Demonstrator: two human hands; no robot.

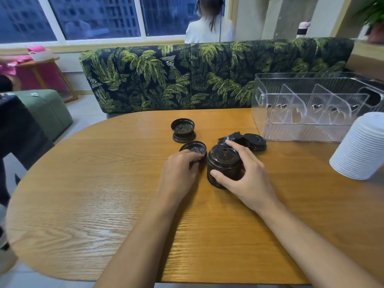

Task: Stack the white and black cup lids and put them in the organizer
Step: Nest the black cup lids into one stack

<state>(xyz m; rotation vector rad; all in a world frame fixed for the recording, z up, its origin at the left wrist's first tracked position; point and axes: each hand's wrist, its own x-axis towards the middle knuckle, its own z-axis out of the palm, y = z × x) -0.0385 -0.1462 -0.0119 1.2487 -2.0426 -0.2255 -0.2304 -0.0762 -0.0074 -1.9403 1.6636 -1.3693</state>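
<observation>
Two hands are on black lids. The right hand [249, 173] is clamped around the black stack [225, 165], thumb on its near wall and fingers over the far rim. The left hand [180, 169] has its fingers curled onto the near rim of a loose black lid [193, 149] lying just beside that stack, in what looks like a pinch. Both lid and stack rest on the table [104, 204].

The stack looks tall for its width and leans slightly, so a lid set on crooked or pressed off-centre could tip it or splay its upper layers. The hold covers only the sides, so a lift might leave the bottom lids behind. A tilted lid [230, 137] is propped right behind the stack and could be knocked flat or sent sliding by the right fingers. The organizer [318, 104] stands well apart at the table's far right, and its slots look narrow, so a loose column may catch on a divider when it goes in.

- Black stack: one, with too many layers to count
- Black lids outside it: the one under the left hand, the tilted lid, a flat lid [256, 141] touching it, and a far pile [184, 128] that seems to be two lids
- White stack [357, 146]: one, near the right edge, with no loose white lids in view
- Organizer: one, with no lids visible in it
</observation>
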